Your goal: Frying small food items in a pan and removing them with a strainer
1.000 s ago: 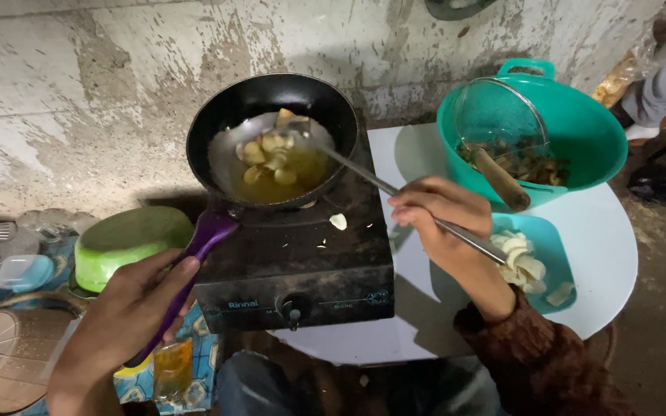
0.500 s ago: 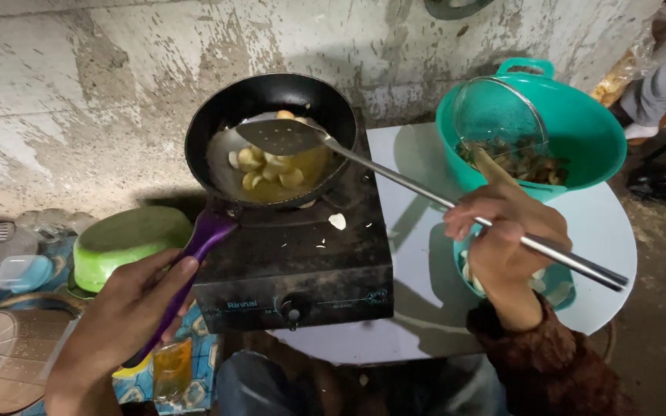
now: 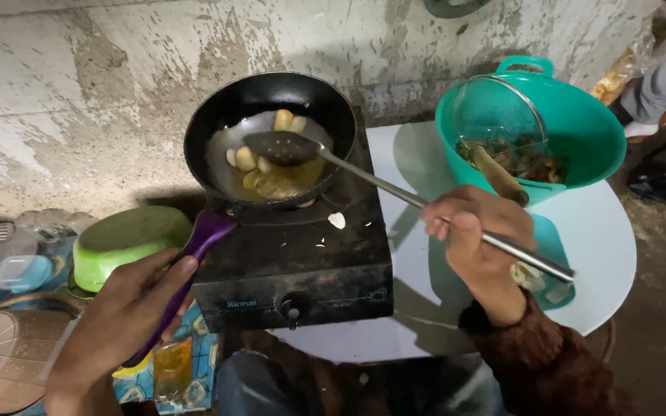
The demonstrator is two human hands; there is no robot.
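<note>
Far left of the frame there's a pile of clutter, a clear lid [image 3: 21, 271] and a round woven mat [image 3: 1, 354] at the lower left, plus an upside-down green bowl [image 3: 129, 243] sitting just beside the stove. The left hand [image 3: 129, 316], lower left, is wrapped around the purple handle [image 3: 194, 258] of the black pan [image 3: 270, 139], fingers closed on it. The pan sits on a black single-burner stove [image 3: 294, 262] in the middle of the frame, with pale chunks of food [image 3: 260, 166] in yellowish oil at the bottom. A slotted metal spoon [image 3: 395, 189] has its head down in the pan, over the food, and its long handle runs diagonally toward the lower right. The right hand [image 3: 475, 235] grips that handle about midway, fist closed tight around it. Behind it, upper right, a teal pot [image 3: 580, 127] with dark cooked stuff and a wooden spoon [image 3: 499, 176] inside sits on a white round table [image 3: 603, 254]. A teal plate [image 3: 553, 262] peeks out under the right hand.
</note>
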